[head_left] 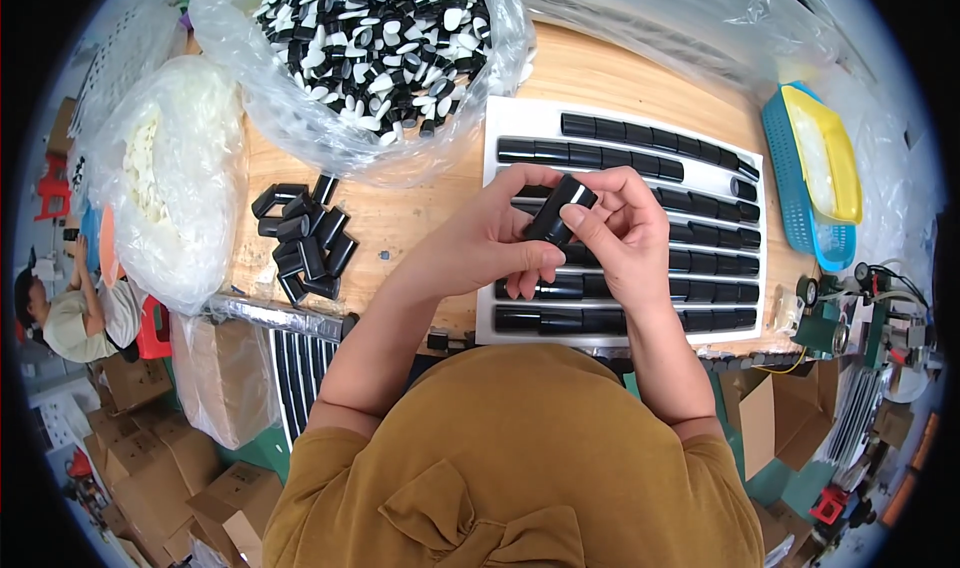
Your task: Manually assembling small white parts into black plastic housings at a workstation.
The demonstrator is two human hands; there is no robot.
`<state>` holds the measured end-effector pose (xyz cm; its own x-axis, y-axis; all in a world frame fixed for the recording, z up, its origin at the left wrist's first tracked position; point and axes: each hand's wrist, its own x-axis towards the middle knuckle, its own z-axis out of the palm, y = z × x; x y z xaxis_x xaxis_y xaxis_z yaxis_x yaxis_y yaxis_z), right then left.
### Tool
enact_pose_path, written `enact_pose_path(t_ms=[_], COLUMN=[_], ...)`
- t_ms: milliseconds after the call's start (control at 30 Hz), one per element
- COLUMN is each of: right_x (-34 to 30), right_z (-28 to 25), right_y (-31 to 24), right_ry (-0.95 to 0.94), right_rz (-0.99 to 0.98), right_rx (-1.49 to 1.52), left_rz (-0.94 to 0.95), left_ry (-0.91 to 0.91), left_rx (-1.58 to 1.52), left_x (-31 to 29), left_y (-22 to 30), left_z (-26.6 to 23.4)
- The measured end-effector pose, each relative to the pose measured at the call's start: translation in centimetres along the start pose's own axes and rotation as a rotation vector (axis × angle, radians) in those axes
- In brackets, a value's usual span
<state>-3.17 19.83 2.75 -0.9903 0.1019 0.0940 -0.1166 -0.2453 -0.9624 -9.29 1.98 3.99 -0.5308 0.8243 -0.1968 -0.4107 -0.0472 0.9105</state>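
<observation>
In front of me, over a white tray (522,120), both hands hold a glossy black cylindrical cap (558,211). My left hand (478,240) grips it from the left, its thumb at the lower end. From the right, the thumb and fingers of my right hand (632,230) press on its upper part. Beneath them the tray carries several rows of similar black cylinders (565,318), with gaps in the far rows. To the left of my left hand, a loose pile of black cylinders (312,236) lies on the wooden table (400,203).
At the far left a clear bag (215,18) holds small black and white pieces; a second bag (190,218) holds pale pieces. Right of the tray stand a blue basket (780,133) and a yellow one (850,173). Green equipment (830,328) sits near the right edge.
</observation>
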Motion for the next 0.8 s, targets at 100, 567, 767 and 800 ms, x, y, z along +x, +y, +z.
enact_pose_path(t_ms=[100,567,767,800], right_x=[-0.1,0.5,0.1,-0.1], right_z=[0.0,0.4,-0.2,-0.2], right_y=[0.0,0.1,0.4,0.3], right_ry=[0.014,0.128,-0.021,-0.058], right_rz=[-0.034,-0.005,0.177,0.197], right_rx=[-0.022,-0.046,-0.004,0.110], left_rz=[0.059,0.115,0.204,0.212], left_ry=[0.033,0.165,0.103,0.104], left_rx=[-0.061,-0.162,0.047,0.070], left_x=[0.1,0.4,0.4,0.2], left_y=[-0.6,-1.1,-1.9,-1.9], left_z=[0.3,1.6,-0.7,-1.0])
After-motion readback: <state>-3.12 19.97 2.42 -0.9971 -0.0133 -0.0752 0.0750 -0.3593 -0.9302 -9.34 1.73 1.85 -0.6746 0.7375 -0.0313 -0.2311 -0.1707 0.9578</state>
